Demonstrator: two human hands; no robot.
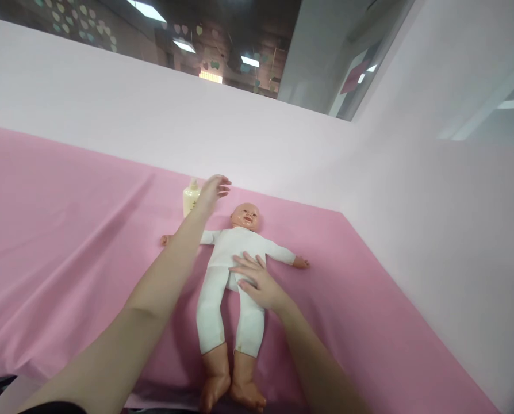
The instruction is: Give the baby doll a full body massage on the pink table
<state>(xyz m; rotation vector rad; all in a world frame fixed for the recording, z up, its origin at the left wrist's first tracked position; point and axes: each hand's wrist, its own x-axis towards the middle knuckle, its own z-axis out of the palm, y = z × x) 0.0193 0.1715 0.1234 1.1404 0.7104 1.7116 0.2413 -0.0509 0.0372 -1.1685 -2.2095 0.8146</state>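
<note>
A baby doll (236, 247) in a white cloth body lies on its back, arms spread, its head toward the wall. My right hand (260, 282) rests over the doll's lower belly and hip with the fingers spread. My left hand (215, 188) is raised past the doll's head, on its left side, fingers apart and slightly bent, with nothing seen in them. Just left of that hand stands a cream pump bottle (190, 198), partly covered by my left wrist. My left forearm crosses in front of one of the doll's arms.
A pink cloth (88, 241) with folds at the left covers the table. White walls (153, 115) stand behind it and along the right side. Above the back wall is a glass window (240, 34) with heart stickers and light reflections.
</note>
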